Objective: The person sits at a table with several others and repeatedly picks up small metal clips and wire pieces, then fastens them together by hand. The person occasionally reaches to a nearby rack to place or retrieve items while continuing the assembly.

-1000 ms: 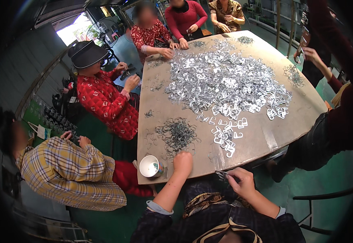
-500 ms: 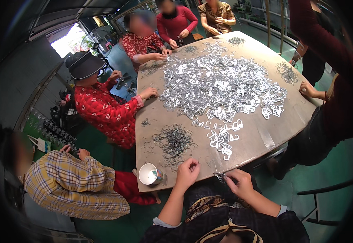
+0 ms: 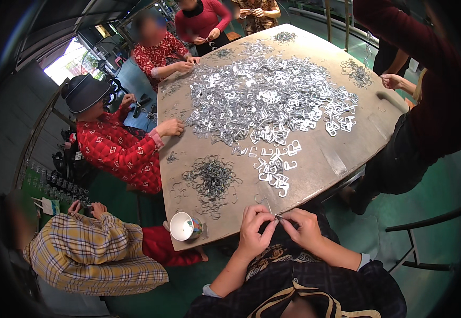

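Note:
At the table's near edge, my left hand (image 3: 257, 227) and my right hand (image 3: 301, 228) meet, thumbs and forefingers pinched together. A small dark metal hook (image 3: 278, 217) shows between the fingertips, mostly covered by them. My right fingers grip it. What my left fingers pinch is too small to make out. Just beyond my left hand, a thin bent wire (image 3: 262, 202) lies on the table. Silver flat metal hooks (image 3: 276, 168) form a small cluster farther out. Left of that sits a pile of thin dark wire clips (image 3: 212, 179).
A white paper cup (image 3: 181, 226) stands at the near left corner of the table (image 3: 315, 185). A big heap of silver hooks (image 3: 272, 95) covers its middle. Several people work around it; one in a plaid shirt (image 3: 95, 254) sits left. A dark chair frame (image 3: 413, 249) is at right.
My left hand has moved right and my right hand slightly left, so their fingertips now meet around the metal hook. The view has shifted, moving the table left and up.

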Tool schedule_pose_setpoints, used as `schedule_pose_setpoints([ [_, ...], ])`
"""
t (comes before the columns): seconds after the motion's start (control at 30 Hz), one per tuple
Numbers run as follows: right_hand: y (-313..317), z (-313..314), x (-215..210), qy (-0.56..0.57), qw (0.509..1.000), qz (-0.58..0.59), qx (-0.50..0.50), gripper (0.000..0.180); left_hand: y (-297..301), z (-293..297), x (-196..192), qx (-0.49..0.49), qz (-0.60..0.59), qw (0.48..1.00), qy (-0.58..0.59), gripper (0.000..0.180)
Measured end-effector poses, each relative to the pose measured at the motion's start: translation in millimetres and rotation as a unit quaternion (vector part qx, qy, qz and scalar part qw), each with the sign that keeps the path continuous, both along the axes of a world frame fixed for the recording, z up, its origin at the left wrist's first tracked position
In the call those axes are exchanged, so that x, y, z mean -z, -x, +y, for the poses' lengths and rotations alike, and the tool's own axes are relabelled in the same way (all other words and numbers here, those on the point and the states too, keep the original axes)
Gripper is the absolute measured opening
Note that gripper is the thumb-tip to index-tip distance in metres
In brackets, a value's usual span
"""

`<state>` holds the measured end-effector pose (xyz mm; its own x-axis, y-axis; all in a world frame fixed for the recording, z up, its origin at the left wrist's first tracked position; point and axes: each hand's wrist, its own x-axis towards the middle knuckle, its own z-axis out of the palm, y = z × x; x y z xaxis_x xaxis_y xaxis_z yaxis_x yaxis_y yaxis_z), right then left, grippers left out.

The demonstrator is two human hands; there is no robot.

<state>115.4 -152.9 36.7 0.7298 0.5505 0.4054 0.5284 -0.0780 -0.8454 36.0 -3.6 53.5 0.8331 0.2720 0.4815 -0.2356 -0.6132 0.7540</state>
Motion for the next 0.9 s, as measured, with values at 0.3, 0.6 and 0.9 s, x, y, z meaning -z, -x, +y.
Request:
schedule_pose_setpoints([
  [0.3,-2,2,6,-0.027,0.999,-0.02,0.031,0.009,-5,-10,3,-0.052,-0.024,0.998,-0.024,0.013],
  [0.6,-6,2,-7,-0.033,0.997,-0.054,0.037,0.011,-14,-19,-1,-0.071,-0.073,0.995,-0.009,0.016],
  [0.9,-20,0,-21,-0.096,0.992,-0.087,0.0,0.019,-20,-10,-19,0.051,-0.116,0.992,0.031,0.018],
])
